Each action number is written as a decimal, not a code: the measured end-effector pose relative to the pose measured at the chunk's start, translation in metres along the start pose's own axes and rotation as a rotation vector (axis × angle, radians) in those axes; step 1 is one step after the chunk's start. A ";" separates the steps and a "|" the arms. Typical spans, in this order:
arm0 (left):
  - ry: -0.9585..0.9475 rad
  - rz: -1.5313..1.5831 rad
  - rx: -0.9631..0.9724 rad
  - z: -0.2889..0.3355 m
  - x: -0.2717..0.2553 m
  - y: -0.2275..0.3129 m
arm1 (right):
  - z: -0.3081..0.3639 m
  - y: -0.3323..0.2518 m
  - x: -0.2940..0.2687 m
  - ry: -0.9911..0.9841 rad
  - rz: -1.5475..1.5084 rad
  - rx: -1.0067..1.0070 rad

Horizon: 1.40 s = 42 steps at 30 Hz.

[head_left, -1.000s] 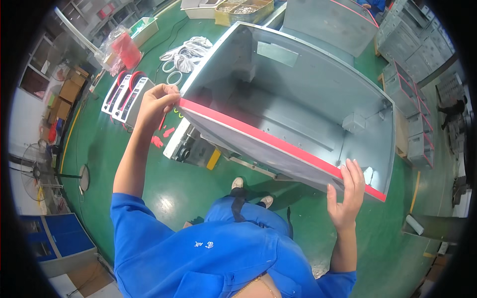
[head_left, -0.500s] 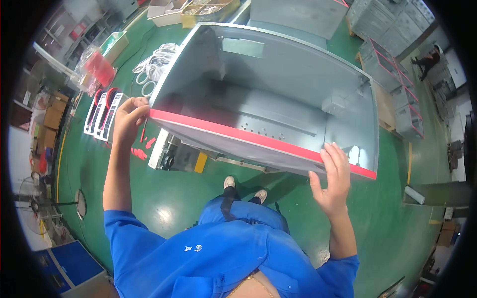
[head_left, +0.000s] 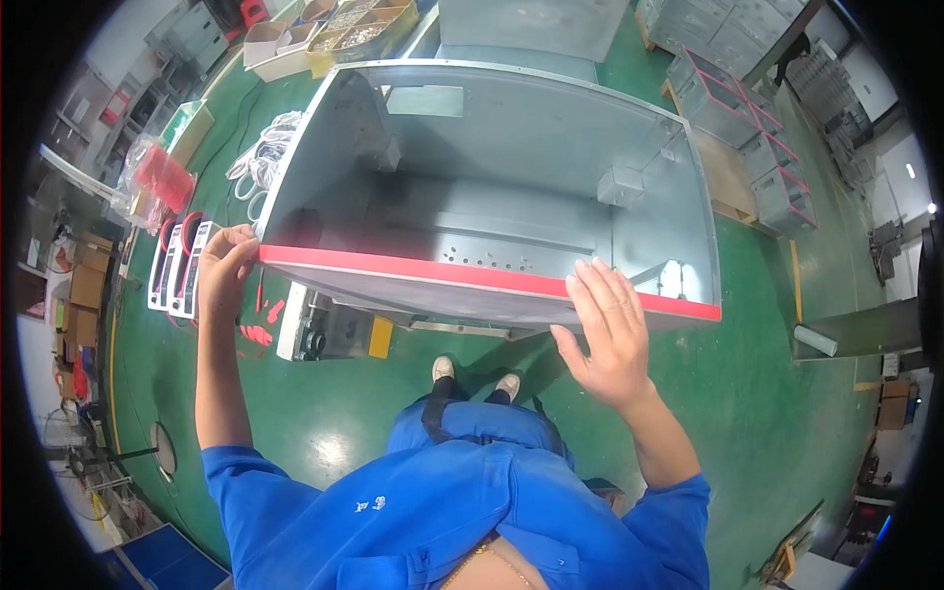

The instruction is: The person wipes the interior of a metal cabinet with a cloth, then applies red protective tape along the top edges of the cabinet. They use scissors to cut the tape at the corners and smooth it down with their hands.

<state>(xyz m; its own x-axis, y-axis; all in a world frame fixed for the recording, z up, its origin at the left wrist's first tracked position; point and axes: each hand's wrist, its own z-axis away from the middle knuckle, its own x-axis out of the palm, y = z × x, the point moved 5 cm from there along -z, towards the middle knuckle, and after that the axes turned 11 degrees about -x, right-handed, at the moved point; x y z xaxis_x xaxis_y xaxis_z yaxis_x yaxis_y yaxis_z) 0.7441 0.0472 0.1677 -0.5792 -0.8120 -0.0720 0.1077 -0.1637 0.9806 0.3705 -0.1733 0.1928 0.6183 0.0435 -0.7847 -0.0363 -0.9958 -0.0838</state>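
Observation:
A large open grey metal cabinet [head_left: 492, 211] lies in front of me, its hollow inside facing up. A red strip [head_left: 423, 266] runs along its near edge. At the strip's left end, my left hand [head_left: 226, 264] is closed, thumb and fingers pinching the corner. My right hand [head_left: 608, 334] rests toward the right part of the same edge, its fingers stretched flat over the strip and thumb apart. Inside the cabinet are a row of small holes, a small box-shaped bracket [head_left: 620, 186] and a rectangular cutout [head_left: 424, 100] in the far wall.
Below the cabinet stands a device with a round black part [head_left: 313, 342]. Red scraps [head_left: 258, 334] and white-and-black units [head_left: 184, 265] lie on the green floor at left, near coiled white cables [head_left: 264, 157]. Grey red-edged boxes [head_left: 715, 93] stand at far right.
My right hand has slid a little left along the red strip, its fingers more spread. My left hand keeps its pinch at the left end. The whole view has shifted slightly.

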 end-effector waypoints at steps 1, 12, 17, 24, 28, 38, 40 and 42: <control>0.014 0.019 0.011 0.001 -0.002 0.000 | -0.003 -0.003 0.001 -0.004 0.003 -0.012; 0.020 0.022 0.004 0.008 0.000 0.009 | -0.004 -0.014 0.020 -0.081 0.119 -0.052; -0.043 0.046 -0.006 0.002 -0.003 0.001 | -0.002 -0.017 0.021 -0.094 0.153 -0.077; -0.026 0.022 -0.016 0.004 -0.002 0.002 | -0.002 -0.018 0.023 -0.118 0.169 -0.083; -0.045 0.016 0.001 0.005 -0.001 0.003 | -0.001 -0.018 0.024 -0.130 0.151 -0.070; -0.068 0.140 0.042 0.005 0.000 0.004 | -0.027 -0.041 0.032 -0.125 0.082 -0.093; -0.082 0.149 0.020 0.004 -0.001 0.002 | -0.041 -0.050 0.038 -0.129 0.045 -0.128; -0.123 0.155 0.019 0.004 -0.001 0.001 | -0.055 -0.059 0.045 -0.130 0.014 -0.170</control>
<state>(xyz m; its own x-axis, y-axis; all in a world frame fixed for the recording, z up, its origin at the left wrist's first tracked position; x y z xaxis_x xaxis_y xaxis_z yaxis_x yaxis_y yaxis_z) 0.7420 0.0500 0.1699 -0.6513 -0.7520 0.1017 0.1884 -0.0304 0.9816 0.4439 -0.1167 0.1965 0.5116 0.0282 -0.8588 0.0956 -0.9951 0.0243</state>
